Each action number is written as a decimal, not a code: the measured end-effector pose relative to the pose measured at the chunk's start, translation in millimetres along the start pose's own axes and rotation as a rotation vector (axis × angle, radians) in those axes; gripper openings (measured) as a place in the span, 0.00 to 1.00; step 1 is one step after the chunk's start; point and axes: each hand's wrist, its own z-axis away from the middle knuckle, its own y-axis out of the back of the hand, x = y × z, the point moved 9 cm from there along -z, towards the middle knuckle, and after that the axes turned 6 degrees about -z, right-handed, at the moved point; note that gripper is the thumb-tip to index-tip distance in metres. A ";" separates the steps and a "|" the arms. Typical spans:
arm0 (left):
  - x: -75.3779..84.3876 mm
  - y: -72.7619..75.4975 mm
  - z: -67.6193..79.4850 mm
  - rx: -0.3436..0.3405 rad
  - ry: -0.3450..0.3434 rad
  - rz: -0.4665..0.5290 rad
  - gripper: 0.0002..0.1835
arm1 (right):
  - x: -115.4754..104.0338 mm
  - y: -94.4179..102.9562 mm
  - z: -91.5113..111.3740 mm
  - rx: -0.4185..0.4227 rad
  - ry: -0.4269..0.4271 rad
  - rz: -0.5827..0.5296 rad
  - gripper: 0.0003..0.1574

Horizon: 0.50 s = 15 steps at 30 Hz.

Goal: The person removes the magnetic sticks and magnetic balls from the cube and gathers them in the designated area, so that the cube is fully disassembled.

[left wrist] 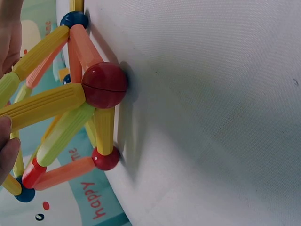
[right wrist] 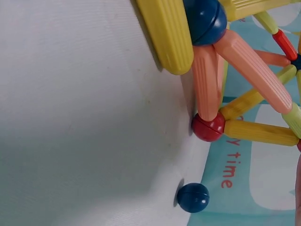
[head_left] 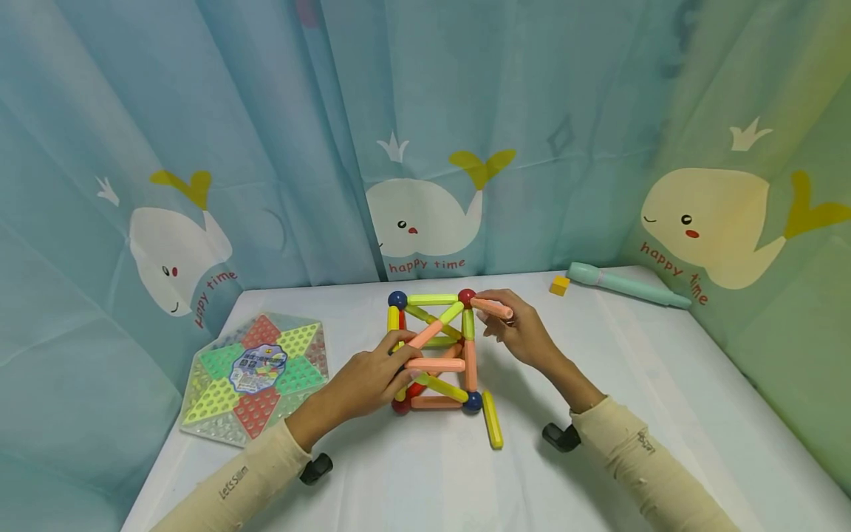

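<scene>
A frame of magnetic rods and balls [head_left: 470, 362] stands on the white table, built from yellow, lime, orange and red rods with blue and red balls at the corners. My left hand [head_left: 372, 378] grips its upper near-left corner, fingers over the rod ends there; that corner's ball is hidden. In the left wrist view, fingertips [left wrist: 6, 150] rest at a yellow rod [left wrist: 47, 104]. My right hand [head_left: 521, 332] pinches an orange rod [head_left: 492, 307], its far end right at the red ball [head_left: 467, 297] on the upper far-right corner.
A loose yellow rod [head_left: 493, 420] lies by the frame's near-right blue ball. In the right wrist view a blue ball [right wrist: 193, 197] sits alone on the table. A star-patterned checkers board [head_left: 259, 377] lies left; a small yellow block [head_left: 559, 285] and teal stick-shaped case [head_left: 625, 286] lie back right.
</scene>
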 end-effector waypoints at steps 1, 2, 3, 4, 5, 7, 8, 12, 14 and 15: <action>0.0 -0.3 0.1 -0.001 0.000 -0.002 0.23 | -3.3 0.1 -0.5 0.000 -0.018 -0.005 0.23; -0.2 -0.5 0.2 -0.001 0.003 -0.002 0.23 | -6.1 0.3 -0.8 -0.002 -0.038 -0.009 0.22; -0.5 -0.7 0.4 -0.001 0.006 0.000 0.23 | -9.6 0.2 -1.3 -0.006 -0.058 -0.015 0.21; -0.7 -0.8 0.5 -0.001 0.008 0.000 0.23 | -12.9 0.0 -1.9 -0.011 -0.075 -0.025 0.20; -0.8 -0.9 0.6 0.000 0.008 -0.001 0.23 | -15.9 0.1 -2.3 -0.016 -0.091 -0.035 0.20; -0.7 -0.6 0.8 0.004 0.009 -0.002 0.23 | -21.0 0.5 -3.5 -0.022 -0.114 -0.056 0.19; -0.6 -0.5 0.8 0.006 0.007 -0.005 0.24 | -17.4 0.8 -4.4 -0.020 -0.125 -0.063 0.18; 0.1 0.0 0.7 0.010 0.002 -0.012 0.24 | 1.3 1.5 -8.4 -0.020 -0.143 -0.076 0.17; 0.3 0.0 0.7 0.009 0.001 -0.015 0.24 | 11.6 1.8 -9.7 -0.020 -0.153 -0.074 0.17; 0.4 0.0 0.8 0.008 0.002 -0.014 0.24 | 13.4 2.0 -10.1 -0.022 -0.154 -0.074 0.17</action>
